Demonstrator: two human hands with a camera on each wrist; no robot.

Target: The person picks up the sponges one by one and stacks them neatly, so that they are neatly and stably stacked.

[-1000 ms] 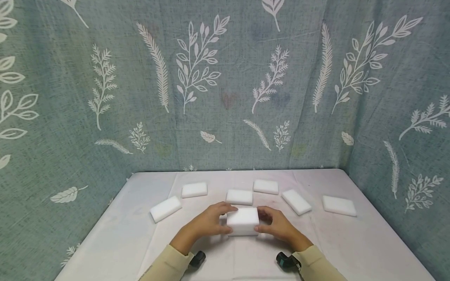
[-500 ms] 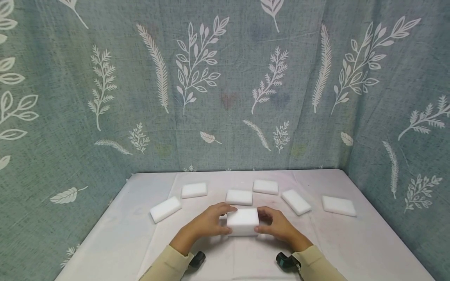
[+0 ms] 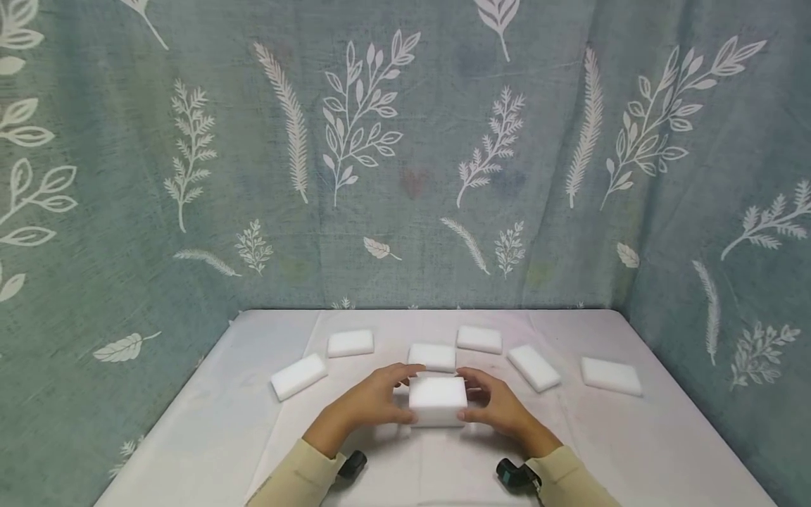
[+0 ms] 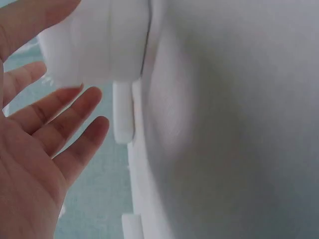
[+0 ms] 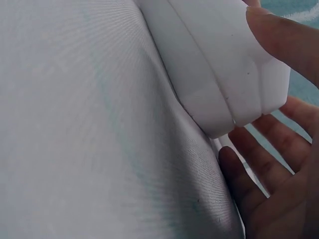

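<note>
A stack of white sponges (image 3: 438, 403) stands near the middle of the table, between the two hands. The right wrist view shows its layers (image 5: 199, 64) lying flat against one another. On the stack's left side is the left hand (image 3: 374, 399), its thumb by the near corner and its fingers spread loosely behind. In the left wrist view the fingers (image 4: 67, 122) look relaxed and uncurled. The right hand (image 3: 500, 405) mirrors it on the right, thumb at the near corner, fingers (image 5: 266, 144) loosely bent beside the far side. Whether the fingertips still touch is hard to tell.
Single white sponges lie in an arc beyond the hands: one at left (image 3: 299, 377), one at far left (image 3: 350, 343), one just behind the stack (image 3: 432, 356), and more to the right (image 3: 534, 367). Patterned cloth (image 3: 405, 176) rises behind the white table (image 3: 209, 436).
The fingers of both hands have spread and lifted slightly at the stack's far edge. The stack stays in place. The head view has shifted a little.
</note>
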